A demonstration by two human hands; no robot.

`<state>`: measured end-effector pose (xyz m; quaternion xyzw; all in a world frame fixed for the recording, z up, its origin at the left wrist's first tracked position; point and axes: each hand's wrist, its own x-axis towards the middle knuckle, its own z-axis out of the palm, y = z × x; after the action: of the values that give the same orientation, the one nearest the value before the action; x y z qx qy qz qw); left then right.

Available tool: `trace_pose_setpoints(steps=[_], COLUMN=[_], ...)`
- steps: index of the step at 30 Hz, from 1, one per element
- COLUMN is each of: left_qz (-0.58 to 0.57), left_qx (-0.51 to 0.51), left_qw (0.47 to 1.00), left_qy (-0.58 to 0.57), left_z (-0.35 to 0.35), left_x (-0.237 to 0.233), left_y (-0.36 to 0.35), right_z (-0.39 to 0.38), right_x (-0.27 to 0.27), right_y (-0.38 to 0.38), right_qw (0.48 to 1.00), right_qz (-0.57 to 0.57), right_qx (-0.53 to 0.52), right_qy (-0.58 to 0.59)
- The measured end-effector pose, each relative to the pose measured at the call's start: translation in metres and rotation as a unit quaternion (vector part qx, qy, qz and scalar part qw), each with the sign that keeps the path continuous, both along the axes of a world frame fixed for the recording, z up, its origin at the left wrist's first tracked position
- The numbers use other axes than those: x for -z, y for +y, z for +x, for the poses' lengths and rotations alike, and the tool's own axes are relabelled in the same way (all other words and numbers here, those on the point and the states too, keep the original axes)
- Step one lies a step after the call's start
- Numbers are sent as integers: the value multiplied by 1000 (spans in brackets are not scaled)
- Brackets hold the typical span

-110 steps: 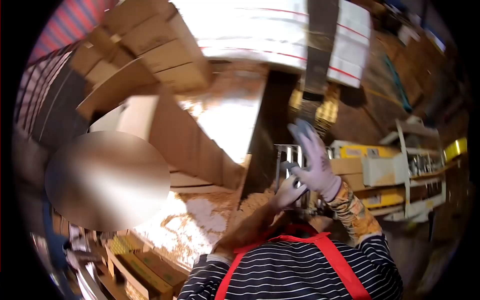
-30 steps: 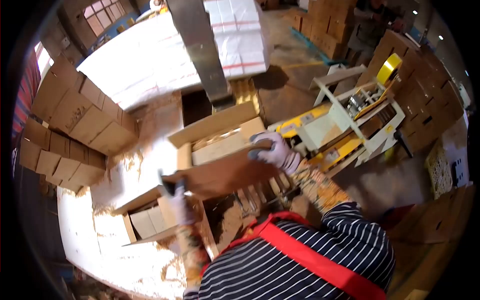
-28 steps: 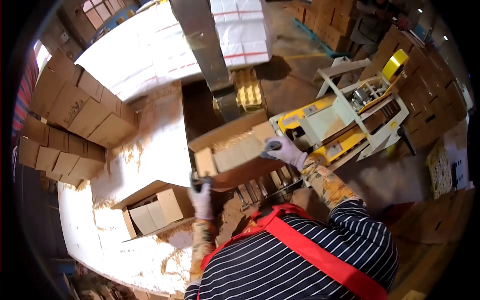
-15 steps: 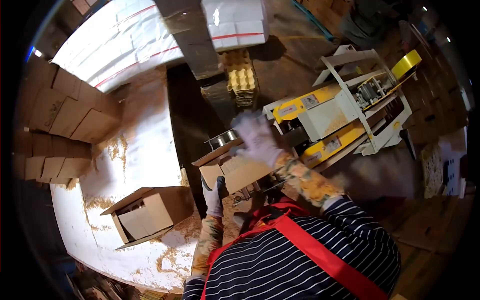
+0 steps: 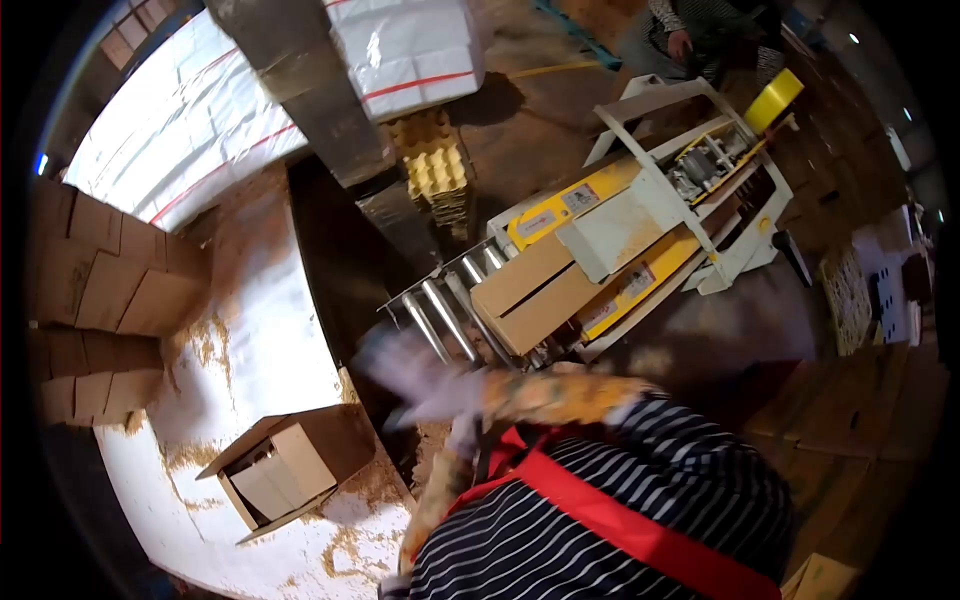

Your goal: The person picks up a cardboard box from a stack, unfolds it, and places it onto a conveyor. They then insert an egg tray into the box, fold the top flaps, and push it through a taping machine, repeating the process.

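Note:
My right hand [image 5: 425, 378], in a pale glove and smeared by motion, reaches across my front, left of the rollers [image 5: 445, 315]. Its fingers look stretched out and hold nothing visible. Behind it my left hand [image 5: 463, 437] is mostly hidden, so its fingers cannot be made out. A closed cardboard box [image 5: 545, 295] lies on the rollers, its far end at the mouth of the yellow and grey taping machine [image 5: 650, 205]. Neither hand touches this box. An open-flapped cardboard box [image 5: 290, 470] sits on the white table to the left, near my hands.
Cardboard boxes [image 5: 120, 260] are stacked at the far side of the white table [image 5: 265, 350], which has brown crumbs scattered on it. Egg trays [image 5: 437, 175] stand beside a pillar [image 5: 310, 90]. A roll of yellow tape [image 5: 775, 100] tops the machine. Another person [image 5: 690, 40] is beyond it.
The cardboard box has moved right along the rollers into the mouth of the taping machine. Both hands have left it; my right hand has swung left across my body. My view has shifted.

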<state>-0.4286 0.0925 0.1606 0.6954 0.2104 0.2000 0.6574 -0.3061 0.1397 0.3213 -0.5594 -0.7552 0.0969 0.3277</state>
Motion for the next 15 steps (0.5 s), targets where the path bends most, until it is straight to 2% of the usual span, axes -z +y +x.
trace_pose_setpoints(steps=[1,2,3,5,6,8,9,10,11,13,14,15], left_qz=[-34,-145,-227,-284,-280,-236,-208,-179,-148,-111,-105,-110], left_qx=[-31,-112,-202,-367,-443,-558,-597,-622,-643,-638,-611,-570], left_qw=[998,980,948,881,848,793,772,760,750,761,785,814], left_qy=[41,80,96,87,77,69,65,59,48,22,6,-6], left_z=[-35,-72,-106,-174,-204,-241,-254,-263,-274,-282,-284,-280], left_x=[3,3,3,-7,-16,-46,-66,-86,-105,-132,-141,-141], left_y=[-20,-42,-59,-73,-73,-57,-44,-24,-2,37,59,77], right_z=[-39,-87,-125,-209,-202,-189,-179,-166,-152,-100,-73,-49], right_x=[-28,-26,-22,25,17,-11,-14,-16,-22,-58,-62,-68], right_y=[13,24,25,34,38,39,38,36,32,23,19,14], right_qw=[993,981,967,958,962,944,946,965,960,984,956,963], right_qz=[-46,-3,24,121,122,-76,-75,-24,28,-60,11,54], right_qx=[-106,-195,-246,-259,-244,-316,-310,-204,-95,17,-17,-14], right_qy=[-23,-18,65,30,22,63,60,161,261,167,294,264])
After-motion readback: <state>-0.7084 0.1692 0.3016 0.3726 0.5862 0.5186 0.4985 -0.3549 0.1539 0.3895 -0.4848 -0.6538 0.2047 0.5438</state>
